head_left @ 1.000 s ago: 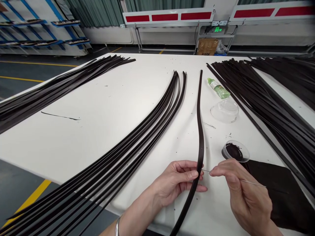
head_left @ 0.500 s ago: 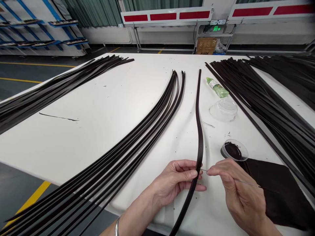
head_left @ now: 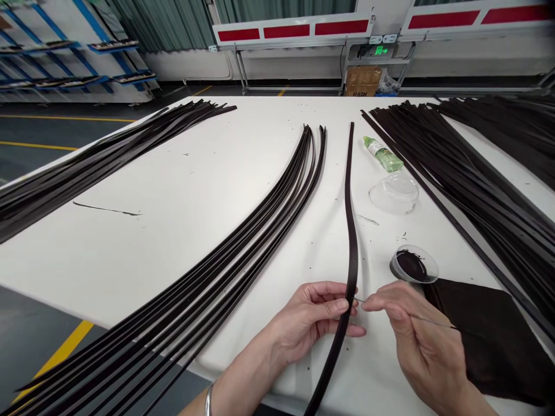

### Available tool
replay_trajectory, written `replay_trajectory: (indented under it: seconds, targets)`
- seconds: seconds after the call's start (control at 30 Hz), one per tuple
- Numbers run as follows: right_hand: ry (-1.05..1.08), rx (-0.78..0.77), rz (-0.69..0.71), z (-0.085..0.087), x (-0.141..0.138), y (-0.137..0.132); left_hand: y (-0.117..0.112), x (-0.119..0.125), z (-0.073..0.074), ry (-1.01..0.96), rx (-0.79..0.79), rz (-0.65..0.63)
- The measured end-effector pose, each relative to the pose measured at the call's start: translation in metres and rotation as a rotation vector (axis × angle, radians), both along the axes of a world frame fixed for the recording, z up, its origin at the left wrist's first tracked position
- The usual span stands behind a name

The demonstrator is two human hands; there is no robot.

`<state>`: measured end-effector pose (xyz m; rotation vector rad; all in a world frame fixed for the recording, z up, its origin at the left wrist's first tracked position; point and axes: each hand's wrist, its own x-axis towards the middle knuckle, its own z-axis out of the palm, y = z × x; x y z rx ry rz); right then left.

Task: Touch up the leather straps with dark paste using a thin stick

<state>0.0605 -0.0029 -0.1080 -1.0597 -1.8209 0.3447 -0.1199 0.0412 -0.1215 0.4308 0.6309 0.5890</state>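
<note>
White table (head_left: 173,248): under the held strip (head_left: 352,248) and the other pieces around it.
Dark strip bundles: one left bundle (head_left: 108,147) well left of the held strip, a fanned row (head_left: 247,242) nearer on that side, a right bundle (head_left: 463,173) to its right.
Held strip: dark and gently curved, far end over the table, near end running out of view; the left hand (head_left: 318,318) has it.
Black sheet (head_left: 494,335): right of the held strip, partly behind the right hand (head_left: 422,341).
Left hand: thumb and fingers clamped on the held strip.
Right hand: just right of the held strip, fingers together on a thin rod.
Clear plastic container (head_left: 394,195): right of the held strip's far half.
Green-tinted bottle (head_left: 384,155): lying right of the held strip's far end.
Clear dish (head_left: 432,267): right of the held strip, dark contents inside.
Thin rod (head_left: 436,322): tip at the held strip's right edge; contact cannot be told.
</note>
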Motion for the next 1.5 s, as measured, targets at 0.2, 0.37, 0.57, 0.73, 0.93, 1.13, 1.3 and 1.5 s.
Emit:
replay_trajectory:
  seconds: [0.2, 0.37, 0.57, 0.73, 0.93, 1.13, 1.3, 1.5]
  targets:
    - [0.286, -0.135, -0.29, -0.009, 0.002, -0.01, 0.0, 0.0, 0.002, 0.002, -0.009, 0.019]
    - [0.425, -0.484, -0.371, -0.007, -0.008, -0.003, 0.0, 0.0, 0.001, 0.015, -0.027, 0.041]
    - [0.683, -0.589, -0.337, -0.007, -0.008, 0.025, -0.001, -0.001, -0.001, -0.005, -0.011, 0.02]
    - [0.683, -0.514, -0.387, 0.002, 0.004, 0.048, -0.002, -0.004, -0.001, -0.001, -0.034, -0.023]
    - [0.474, -0.413, -0.421, 0.016, 0.025, 0.033, -0.002, -0.004, 0.003, 0.005, -0.049, -0.021]
    - [0.051, -0.33, -0.638, 0.017, 0.078, 0.023, 0.001, -0.006, 0.008, 0.112, -0.075, -0.015]
    - [-0.177, -0.296, -0.558, 0.005, 0.086, 0.029, 0.005, -0.006, 0.009, 0.135, -0.068, -0.033]
    - [-0.221, -0.268, -0.487, -0.006, 0.084, 0.035, 0.005, -0.004, 0.007, 0.152, -0.037, -0.032]
